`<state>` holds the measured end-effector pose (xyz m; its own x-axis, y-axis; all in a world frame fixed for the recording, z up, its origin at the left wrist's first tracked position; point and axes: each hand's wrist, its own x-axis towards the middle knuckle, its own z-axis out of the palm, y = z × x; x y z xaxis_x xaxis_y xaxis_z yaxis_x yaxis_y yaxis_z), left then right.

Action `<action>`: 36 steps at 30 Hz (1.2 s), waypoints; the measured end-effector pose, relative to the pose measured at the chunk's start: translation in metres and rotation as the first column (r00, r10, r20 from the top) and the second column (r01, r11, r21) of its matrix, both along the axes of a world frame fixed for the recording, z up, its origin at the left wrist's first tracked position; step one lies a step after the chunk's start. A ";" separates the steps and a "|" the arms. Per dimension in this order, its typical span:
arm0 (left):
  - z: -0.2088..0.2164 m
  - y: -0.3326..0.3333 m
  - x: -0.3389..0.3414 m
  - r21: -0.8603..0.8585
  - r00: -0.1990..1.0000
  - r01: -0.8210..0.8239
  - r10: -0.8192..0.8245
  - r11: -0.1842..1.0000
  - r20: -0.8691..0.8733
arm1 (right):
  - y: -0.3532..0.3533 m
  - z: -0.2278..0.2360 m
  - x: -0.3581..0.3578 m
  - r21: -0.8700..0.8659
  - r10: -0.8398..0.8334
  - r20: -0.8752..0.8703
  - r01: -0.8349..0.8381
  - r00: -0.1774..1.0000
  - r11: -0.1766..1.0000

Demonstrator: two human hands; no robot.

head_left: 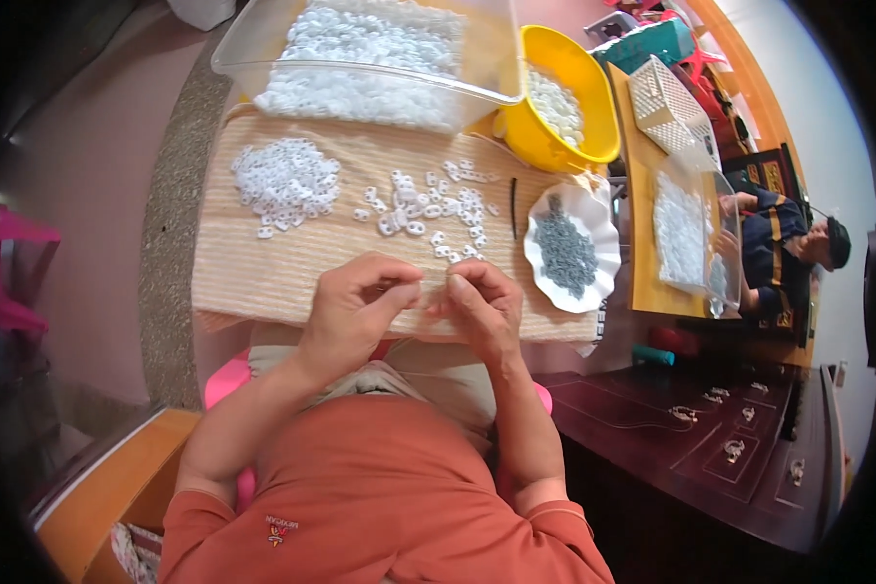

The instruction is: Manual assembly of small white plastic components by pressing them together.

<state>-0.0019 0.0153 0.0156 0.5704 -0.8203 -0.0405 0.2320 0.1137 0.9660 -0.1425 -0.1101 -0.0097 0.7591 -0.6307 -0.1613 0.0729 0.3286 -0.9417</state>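
Note:
My left hand [355, 311] and my right hand [482, 304] meet at the near edge of a woven straw mat [263, 263], fingertips pinched together on something too small to make out. Just beyond them lie scattered small white plastic pieces [428, 209]. A denser heap of the same white pieces [284, 180] sits at the mat's far left. A white scalloped dish [594, 277] holding small grey parts [565, 251] rests to the right of my right hand.
A clear plastic tub [370, 58] full of white pieces stands at the back, a yellow bowl [565, 97] beside it. A thin dark stick [514, 207] lies on the mat. At the right, another person [788, 243] sits at a wooden table [642, 292] with a clear bin and white basket [667, 102]. Dark wooden furniture [711, 438] is lower right.

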 end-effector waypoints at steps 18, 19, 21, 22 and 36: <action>-0.020 -0.002 0.002 -0.002 0.852 0.227 -0.200 0.974 -0.484 | 0.011 0.006 0.006 -0.220 0.011 -0.092 -0.031 0.996 0.975; -0.020 -0.002 0.002 0.000 0.853 0.224 -0.196 0.974 -0.484 | 0.011 0.005 0.005 -0.241 0.006 -0.096 -0.029 0.995 0.970; -0.019 -0.002 0.002 -0.005 0.841 0.220 -0.192 0.975 -0.506 | 0.011 0.004 0.005 -0.262 0.003 -0.100 -0.029 0.995 0.965; -0.020 -0.002 0.001 -0.001 0.842 0.217 -0.187 0.976 -0.505 | 0.011 0.004 0.004 -0.270 0.004 -0.110 -0.034 0.994 0.962; -0.020 0.000 0.002 -0.023 0.821 0.196 -0.177 0.980 -0.542 | 0.011 0.001 0.005 -0.324 0.018 -0.119 -0.055 0.993 0.944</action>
